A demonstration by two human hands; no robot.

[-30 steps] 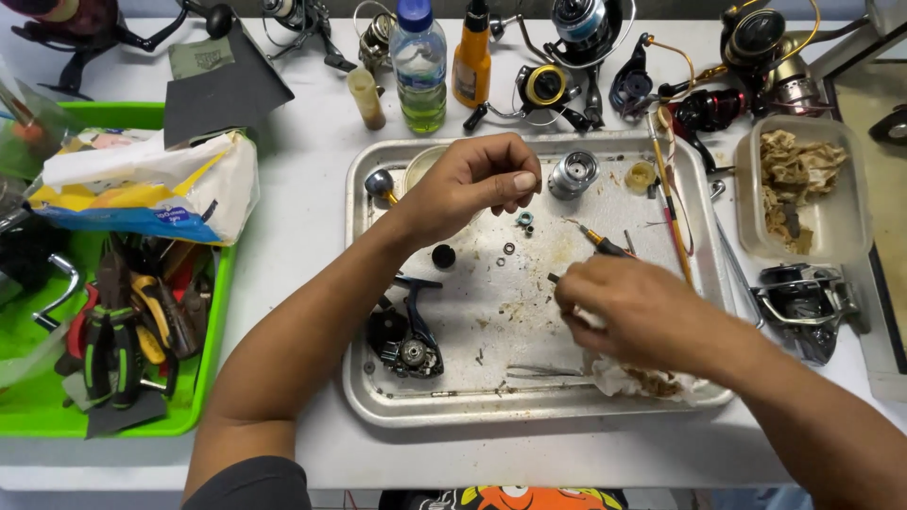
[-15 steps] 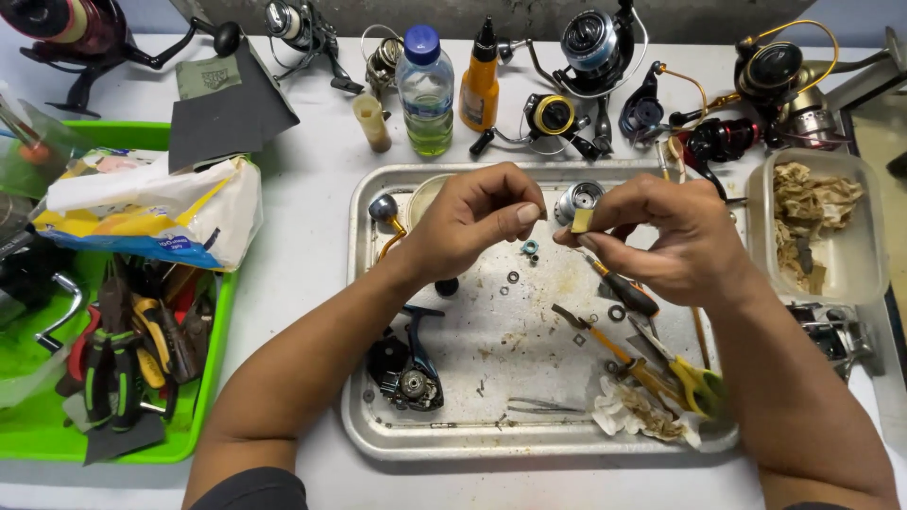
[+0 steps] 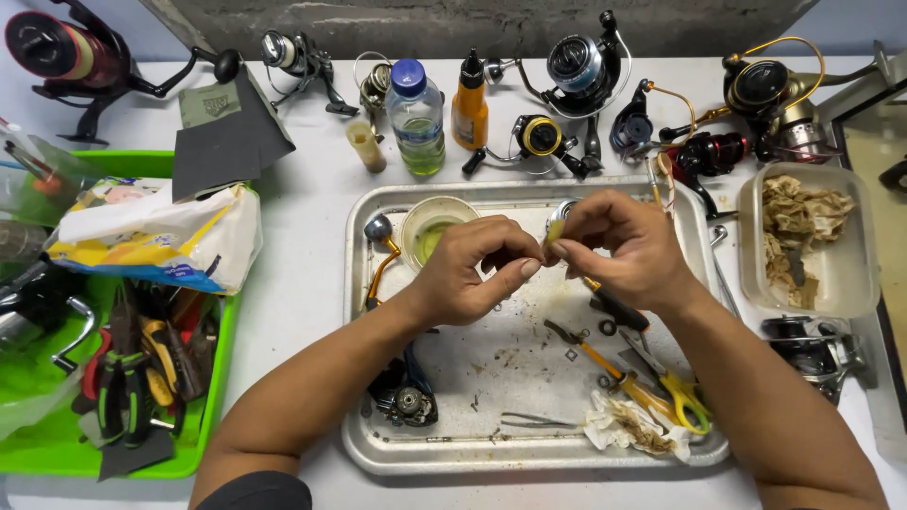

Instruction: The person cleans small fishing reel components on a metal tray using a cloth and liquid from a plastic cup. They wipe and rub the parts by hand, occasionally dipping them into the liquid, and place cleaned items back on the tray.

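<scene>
Item one, the part in work: a small silver reel part [image 3: 559,219], held above the far half of the metal tray [image 3: 378,444]. I judge it is kept over the tray so that anything dropped lands inside the rim, where other washers and bits already lie scattered.

Item two, right hand [image 3: 624,247]: fingers curled together, thumb and forefinger pinched on the silver part, wrist cocked inward, forearm running up from the lower right corner across the tray's near edge.

Item three, left hand [image 3: 472,269]: fingertips drawn together and meeting the right hand's at the part. Whether it grips the part itself or some smaller piece I cannot tell. Forearm comes in from the lower left, passing over the black reel body [image 3: 404,392] lying in the tray.

Item four, tray contents: a small cup of yellowish liquid [image 3: 436,227] at the far left, likely for rinsing or oiling; yellow-handled scissors [image 3: 675,387] and a soiled rag [image 3: 624,425] at the near right; tweezers [image 3: 529,419] beside them. All sit within easy reach of the right hand.

Item five, worktop [image 3: 302,274]: water bottle [image 3: 416,118], orange oil bottle [image 3: 470,109], and a row of fishing reels [image 3: 581,66] along the far edge. A green tray of pliers [image 3: 123,378] sits left, and a clear tub of used wipes [image 3: 808,236] right.
</scene>
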